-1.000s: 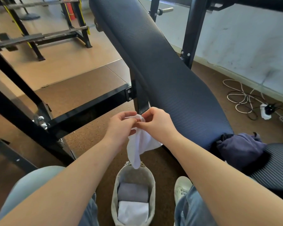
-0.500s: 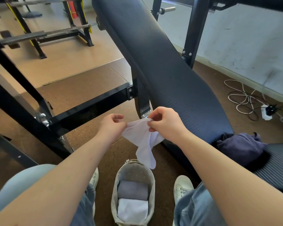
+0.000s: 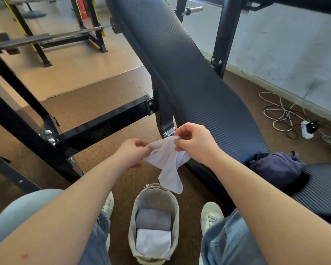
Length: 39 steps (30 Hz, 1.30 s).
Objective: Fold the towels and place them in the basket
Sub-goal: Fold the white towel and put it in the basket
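A small white towel (image 3: pixel 168 161) hangs bunched in the air between my hands, its lower tip dangling just above the basket. My left hand (image 3: pixel 131 153) pinches its left edge and my right hand (image 3: pixel 196 143) pinches its top right corner. The oval grey fabric basket (image 3: pixel 154 197) stands on the floor between my feet; inside lie a folded grey towel (image 3: pixel 152 219) and a folded white towel (image 3: pixel 153 243). A crumpled dark purple towel (image 3: pixel 275 167) lies on the bench to my right.
A dark padded incline bench (image 3: pixel 189 73) rises ahead on a black steel frame (image 3: pixel 96 123). White cables and a power strip (image 3: pixel 308 129) lie on the brown floor by the wall at right. Weight racks (image 3: pixel 46 37) stand at the far left.
My hands have drawn apart, spreading the white towel's top edge between them. The towel's hanging tip has shifted to the right.
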### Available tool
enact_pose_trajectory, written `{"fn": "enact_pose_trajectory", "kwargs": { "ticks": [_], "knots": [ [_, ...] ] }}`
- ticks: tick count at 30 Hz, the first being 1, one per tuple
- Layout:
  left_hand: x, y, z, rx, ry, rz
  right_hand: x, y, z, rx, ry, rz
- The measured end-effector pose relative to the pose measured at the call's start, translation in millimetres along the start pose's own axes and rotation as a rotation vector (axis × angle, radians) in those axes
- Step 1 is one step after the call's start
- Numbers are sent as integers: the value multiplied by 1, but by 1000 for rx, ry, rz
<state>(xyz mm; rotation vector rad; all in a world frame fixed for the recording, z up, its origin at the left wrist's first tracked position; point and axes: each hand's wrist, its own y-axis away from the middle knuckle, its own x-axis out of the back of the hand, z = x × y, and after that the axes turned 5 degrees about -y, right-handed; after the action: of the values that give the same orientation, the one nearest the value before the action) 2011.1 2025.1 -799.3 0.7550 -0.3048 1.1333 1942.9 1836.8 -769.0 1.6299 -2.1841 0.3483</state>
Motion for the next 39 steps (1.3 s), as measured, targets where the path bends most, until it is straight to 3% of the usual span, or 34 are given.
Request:
{"fn": "enact_pose_trajectory", "kwargs": {
  "ticks": [5,9,12,17,21,26,29,31,34,39],
  "knots": [
    [3,0,-7,37,-88,32,2,2,-1,21,28,-29],
    [9,-1,-6,3,-103,152,4,2,7,64,404,-58],
    [6,2,-4,-51,-159,194,-2,0,15,-14,582,-166],
    [5,1,-5,-36,-321,31,-10,-2,23,-60,667,-236],
    [8,2,-3,13,-287,-69,-12,-3,25,-53,658,-243],
    [13,4,1,109,-124,-114,-12,-3,26,-76,563,-212],
    [16,5,4,169,32,-107,-9,-7,25,-199,297,-171],
    [20,5,2,131,88,-154,-9,-8,23,-282,91,-164],
    [23,5,1,-33,-64,-226,-6,-9,20,-365,-143,-140],
    [21,7,2,-107,-74,-84,2,-8,18,-433,-374,-160]
  ]
}}
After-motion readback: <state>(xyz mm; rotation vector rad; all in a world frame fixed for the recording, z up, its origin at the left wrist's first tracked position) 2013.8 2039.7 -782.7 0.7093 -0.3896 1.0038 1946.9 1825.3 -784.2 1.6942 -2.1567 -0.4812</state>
